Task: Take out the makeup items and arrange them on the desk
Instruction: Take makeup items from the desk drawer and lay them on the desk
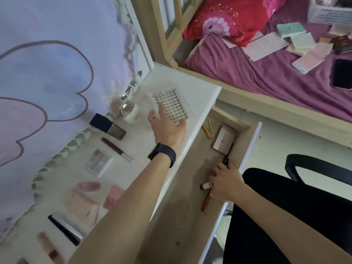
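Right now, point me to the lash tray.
In the head view, the lash tray lies at the far end of the white desk, right of the silver-capped bottle, with the left hand touching its near edge.

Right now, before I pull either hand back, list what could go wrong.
1. The lash tray lies close to the desk edge above the open drawer; the left hand touching it could nudge it off.
2. The left forearm hangs over the pink compact; withdrawing low could sweep it.
3. The right hand, seemingly gripping a black tube, could knock the small bottle.
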The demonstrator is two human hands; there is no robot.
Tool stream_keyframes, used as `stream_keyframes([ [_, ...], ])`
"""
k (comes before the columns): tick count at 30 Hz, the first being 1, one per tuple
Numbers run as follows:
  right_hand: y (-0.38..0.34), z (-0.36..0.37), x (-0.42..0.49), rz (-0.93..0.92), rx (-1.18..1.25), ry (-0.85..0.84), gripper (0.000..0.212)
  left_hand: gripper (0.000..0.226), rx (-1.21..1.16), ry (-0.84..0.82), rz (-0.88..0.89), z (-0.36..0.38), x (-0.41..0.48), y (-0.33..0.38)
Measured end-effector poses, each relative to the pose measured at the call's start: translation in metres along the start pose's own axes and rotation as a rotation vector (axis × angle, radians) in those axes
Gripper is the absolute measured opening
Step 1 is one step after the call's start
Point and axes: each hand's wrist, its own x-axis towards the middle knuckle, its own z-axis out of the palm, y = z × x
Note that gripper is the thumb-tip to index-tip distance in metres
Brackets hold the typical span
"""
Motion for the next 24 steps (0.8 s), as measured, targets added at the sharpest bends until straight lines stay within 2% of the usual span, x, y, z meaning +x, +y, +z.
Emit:
stream_keyframes([
  [5,0.0,0.003,0.003,-0.032,-0.057,-0.044,0.049,0.078,0.388,-0.019,0.013,0.008,0.007,-0.006],
  [9,-0.003,0.003,0.007,-0.064,-0.14,0.001,0.046,0.077,0.439,0.007,0.086,0.01,0.006,-0.008],
  [12,-0.003,-0.001,0.007,-0.064,-0.088,0.102,0.045,0.072,0.399,0.072,0.22,0.005,-0.009,-0.012],
  [15,0.002,-0.008,0.005,-0.067,0.083,0.262,0.037,0.064,0.251,0.084,0.325,-0.003,-0.037,-0.028],
  [17,0.006,-0.012,0.004,-0.073,0.232,0.382,0.029,0.057,0.115,0.06,0.306,-0.009,-0.056,-0.039],
  [19,0.009,-0.018,-0.001,-0.048,0.458,0.441,0.03,0.049,-0.042,0.062,0.245,-0.018,-0.072,-0.047],
  [21,0.011,-0.027,-0.013,0.004,0.805,0.495,0.031,0.04,-0.207,0.056,0.15,-0.028,-0.086,-0.049],
  [24,0.001,-0.044,-0.04,0.042,1.256,0.537,0.036,0.029,-0.413,-0.085,-0.029,-0.04,-0.098,-0.049],
])
